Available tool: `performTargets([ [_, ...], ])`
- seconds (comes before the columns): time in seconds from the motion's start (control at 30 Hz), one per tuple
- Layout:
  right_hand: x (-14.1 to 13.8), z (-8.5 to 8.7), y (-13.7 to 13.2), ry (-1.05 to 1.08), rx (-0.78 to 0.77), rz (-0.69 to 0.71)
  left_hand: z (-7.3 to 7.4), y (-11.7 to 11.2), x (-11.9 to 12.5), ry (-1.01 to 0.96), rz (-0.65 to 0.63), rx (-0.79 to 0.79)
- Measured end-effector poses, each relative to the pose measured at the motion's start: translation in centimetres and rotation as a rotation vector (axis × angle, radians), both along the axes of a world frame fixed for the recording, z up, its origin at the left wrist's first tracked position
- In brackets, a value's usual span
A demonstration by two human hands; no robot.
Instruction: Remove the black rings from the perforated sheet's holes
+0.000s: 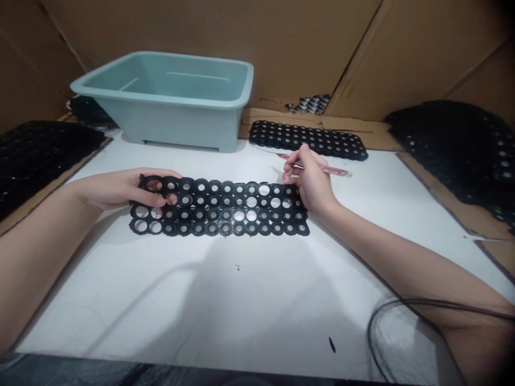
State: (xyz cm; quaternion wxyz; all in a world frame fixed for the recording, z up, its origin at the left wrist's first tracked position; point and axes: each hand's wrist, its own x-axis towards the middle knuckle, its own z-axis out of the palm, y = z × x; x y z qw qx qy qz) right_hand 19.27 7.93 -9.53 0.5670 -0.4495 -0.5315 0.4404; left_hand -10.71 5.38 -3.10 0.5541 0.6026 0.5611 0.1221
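Looped black cable [386,327] closest, low at the right, across the right forearm. Beyond it, white table [221,300], with one small black speck [332,344] near the front edge. Mid-table, flat and lengthwise, black holed grid [225,210]: four rows of round openings. On its left end, left hand [116,188], fingers [159,174] clamped around the far edge, thumb laid over the holes. At the grid's far right corner and touching it, right hand [309,182], fingers [292,171] pinched on thin pink tool [332,170], free end pointing right. Further back, second grid [308,140], flat, well apart from the first. Back left, teal tub [169,102], upright. Dark heaps of grids at far left [40,155] and far right [462,145]. Behind everything, cardboard walls [281,43].
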Motion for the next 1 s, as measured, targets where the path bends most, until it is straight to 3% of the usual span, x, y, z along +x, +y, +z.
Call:
performTargets([
  [0.2,0.0,0.1,0.0,-0.004,-0.003,-0.011,-0.2,0.3,-0.6,-0.030,-0.028,-0.017],
  [0.5,-0.2,0.3,-0.2,0.031,0.055,-0.010,-2.5,2.1,-3.2,-0.088,-0.084,-0.011],
  [1.0,-0.6,0.5,-1.0,0.018,0.076,-0.025,-2.6,2.3,-4.3,-0.049,-0.162,-0.038],
])
